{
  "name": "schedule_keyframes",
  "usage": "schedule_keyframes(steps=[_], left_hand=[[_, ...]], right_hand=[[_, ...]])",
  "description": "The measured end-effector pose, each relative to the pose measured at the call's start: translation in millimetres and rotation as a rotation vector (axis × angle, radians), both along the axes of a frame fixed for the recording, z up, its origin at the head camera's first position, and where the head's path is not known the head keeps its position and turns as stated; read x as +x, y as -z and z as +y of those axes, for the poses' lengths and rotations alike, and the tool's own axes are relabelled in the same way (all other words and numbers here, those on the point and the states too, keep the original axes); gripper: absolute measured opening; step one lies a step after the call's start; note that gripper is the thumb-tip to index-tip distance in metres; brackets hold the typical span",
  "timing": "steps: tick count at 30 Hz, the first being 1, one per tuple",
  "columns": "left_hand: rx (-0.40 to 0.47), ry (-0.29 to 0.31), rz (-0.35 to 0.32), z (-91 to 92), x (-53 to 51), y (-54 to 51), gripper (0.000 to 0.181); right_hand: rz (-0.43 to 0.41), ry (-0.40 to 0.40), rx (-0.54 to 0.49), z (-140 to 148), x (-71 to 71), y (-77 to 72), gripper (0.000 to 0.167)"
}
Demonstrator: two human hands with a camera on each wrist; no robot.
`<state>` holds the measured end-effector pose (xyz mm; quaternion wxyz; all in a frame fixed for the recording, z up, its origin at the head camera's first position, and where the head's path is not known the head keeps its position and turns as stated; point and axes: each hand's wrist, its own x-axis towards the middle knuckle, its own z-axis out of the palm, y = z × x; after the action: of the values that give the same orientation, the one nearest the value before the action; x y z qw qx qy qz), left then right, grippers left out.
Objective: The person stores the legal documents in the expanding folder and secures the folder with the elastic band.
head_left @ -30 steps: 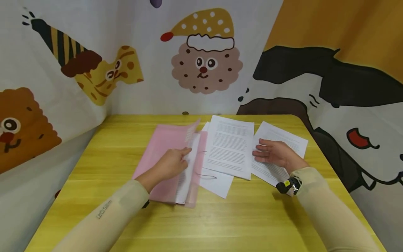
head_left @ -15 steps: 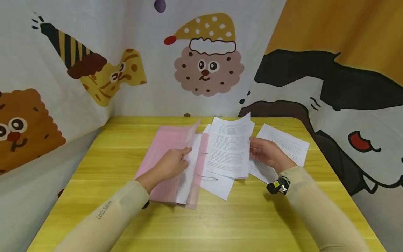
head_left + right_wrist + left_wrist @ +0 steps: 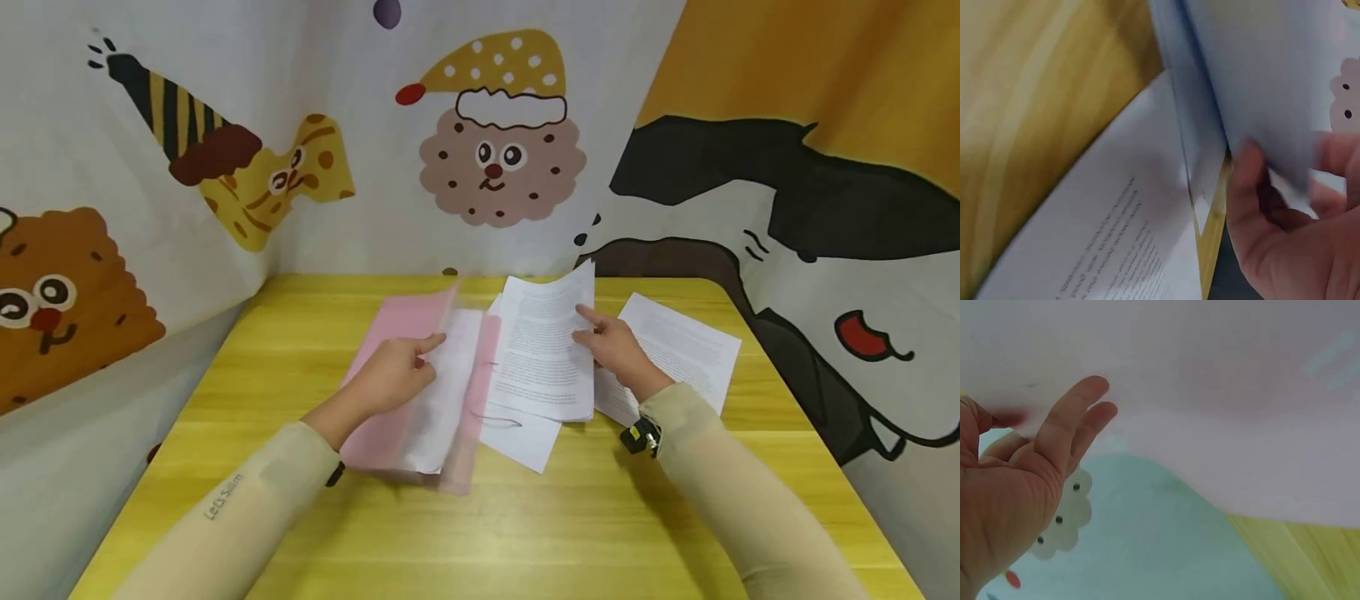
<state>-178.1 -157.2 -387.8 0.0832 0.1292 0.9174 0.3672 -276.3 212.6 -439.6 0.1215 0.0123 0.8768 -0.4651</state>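
A pink translucent folder [image 3: 416,317] lies partly opened on the left of the table, with white sheets [image 3: 442,417] inside. My left hand [image 3: 393,375] pinches the edge of its raised cover between thumb and index finger; in the left wrist view the other fingers extend beneath the pink cover [image 3: 1229,437]. Thin fastener prongs [image 3: 504,422] stick out from the folder's right strip. Beside it, my right hand [image 3: 618,346] pinches the right edge of a printed paper stack [image 3: 540,354], whose upper right corner curls up. In the right wrist view, the raised sheets [image 3: 1254,81] pass between thumb and fingers.
Under the stack, another white sheet [image 3: 525,450] shows at the front. A separate printed sheet [image 3: 690,350] lies at the right, partly behind the right hand. The wooden table [image 3: 525,533] meets a cartoon-print curtain [image 3: 345,233] at the back.
My right hand has moved left from above the right sheet and taken hold of the stack's edge, lifting it. The left hand has shifted slightly up and left with the folder cover.
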Motion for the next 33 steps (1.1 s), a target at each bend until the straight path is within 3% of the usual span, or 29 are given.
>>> schedule_keyframes(steps=[5,10,16,21,24,33], left_hand=[[0.047,-0.029,0.006,-17.6,1.4,-10.0,0.061],[0.09,-0.059,0.022,-30.0,3.1,-19.3,0.058],[0.104,-0.066,0.021,-44.9,5.7,-24.5,0.053],[0.103,-0.065,-0.008,-55.3,11.9,-26.0,0.052],[0.104,-0.053,-0.021,-55.5,13.2,-25.1,0.05],[0.108,-0.043,-0.005,-52.2,12.8,-22.1,0.051]], right_hand=[[-0.03,-0.048,0.167,5.5,-0.2,2.7,0.048],[0.021,-0.051,0.2,27.0,9.2,-8.1,0.046],[0.054,0.025,0.012,56.7,20.8,-35.3,0.046],[-0.05,0.009,-0.187,59.6,24.3,-47.8,0.051],[-0.114,-0.028,-0.257,57.0,25.8,-48.7,0.052],[-0.11,-0.095,-0.26,42.6,28.2,-41.0,0.049]])
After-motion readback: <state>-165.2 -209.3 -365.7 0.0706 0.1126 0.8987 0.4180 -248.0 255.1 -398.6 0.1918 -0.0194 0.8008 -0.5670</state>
